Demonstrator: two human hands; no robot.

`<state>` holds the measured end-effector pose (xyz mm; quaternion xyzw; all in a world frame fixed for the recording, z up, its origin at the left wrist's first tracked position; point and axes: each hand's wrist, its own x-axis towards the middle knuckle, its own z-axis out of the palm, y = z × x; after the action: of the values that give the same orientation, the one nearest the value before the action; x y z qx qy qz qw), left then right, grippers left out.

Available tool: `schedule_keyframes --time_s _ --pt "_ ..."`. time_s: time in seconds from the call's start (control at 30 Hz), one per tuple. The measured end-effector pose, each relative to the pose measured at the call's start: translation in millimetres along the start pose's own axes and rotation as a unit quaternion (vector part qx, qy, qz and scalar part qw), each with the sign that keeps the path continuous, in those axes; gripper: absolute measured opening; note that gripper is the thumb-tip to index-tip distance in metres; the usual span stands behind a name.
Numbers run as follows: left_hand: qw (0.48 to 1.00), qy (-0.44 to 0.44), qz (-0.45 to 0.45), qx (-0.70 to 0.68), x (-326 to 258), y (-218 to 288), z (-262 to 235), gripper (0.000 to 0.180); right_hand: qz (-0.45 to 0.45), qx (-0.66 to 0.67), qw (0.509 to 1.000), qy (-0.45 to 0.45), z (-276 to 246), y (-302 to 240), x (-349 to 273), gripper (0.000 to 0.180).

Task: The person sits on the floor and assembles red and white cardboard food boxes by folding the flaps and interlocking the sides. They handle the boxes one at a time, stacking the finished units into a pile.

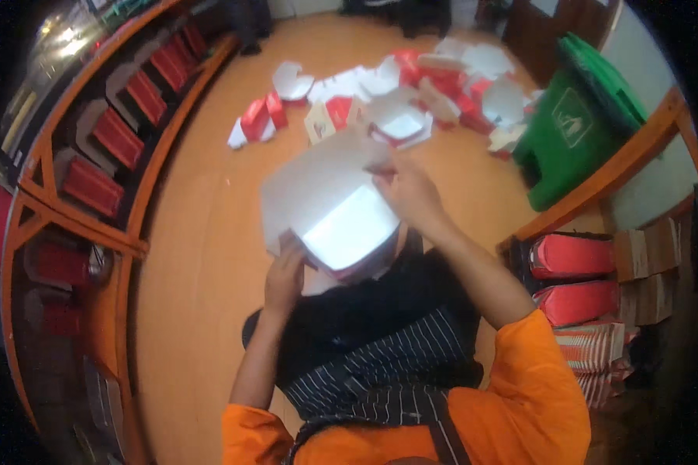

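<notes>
A paper food box (350, 226) with a pale inside is held over my lap, its lid flap (310, 180) standing up at the far side. My left hand (286, 271) grips the box at its near left corner, fingers closed on the wall. On the right side, my right hand (408, 192) pinches the edge where the lid meets the side wall; its fingertips are slightly blurred. The underside of the box is mostly hidden.
A heap of red and white folded boxes (337, 112) lies on the floor ahead. A green bin (574, 124) stands at the far right. Left, a wooden-framed rack (139, 198) holds red cartons (93, 186); at right are red packs (574, 256) and stacked flat cartons (589, 349).
</notes>
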<state>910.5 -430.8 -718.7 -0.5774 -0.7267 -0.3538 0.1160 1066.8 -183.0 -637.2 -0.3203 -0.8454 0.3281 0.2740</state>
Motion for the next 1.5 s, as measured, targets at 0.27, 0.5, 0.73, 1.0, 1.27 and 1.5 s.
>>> schedule_keyframes --time_s 0.27,0.5,0.73,1.0,1.27,1.5 --pt "0.999 -0.002 -0.052 -0.004 7.3 14.2 0.3 0.016 -0.042 -0.139 0.967 -0.208 8.4 32.6 24.2 0.041" --pt "0.982 0.087 -0.129 -0.104 -16.8 24.4 19.5 0.032 0.163 0.283 0.939 -0.110 5.5 123.8 102.5 0.031" --pt "0.995 0.074 -0.061 -0.001 -20.2 44.8 25.1 0.051 0.046 -0.193 0.980 0.031 127.9 334.3 234.5 0.055" --pt "0.996 0.066 -0.043 0.030 -23.6 65.9 14.8 0.033 -0.072 -0.370 0.924 -0.058 120.6 330.2 222.9 0.022" --pt "0.998 0.047 -0.001 -0.038 -2.3 56.9 8.0 0.032 -0.134 0.217 0.966 0.032 -26.7 123.2 109.3 0.010" --pt "0.990 0.034 -0.055 -0.122 -3.4 55.4 0.3 0.028 -0.328 0.370 0.864 -0.099 -88.8 -44.5 5.2 0.011"
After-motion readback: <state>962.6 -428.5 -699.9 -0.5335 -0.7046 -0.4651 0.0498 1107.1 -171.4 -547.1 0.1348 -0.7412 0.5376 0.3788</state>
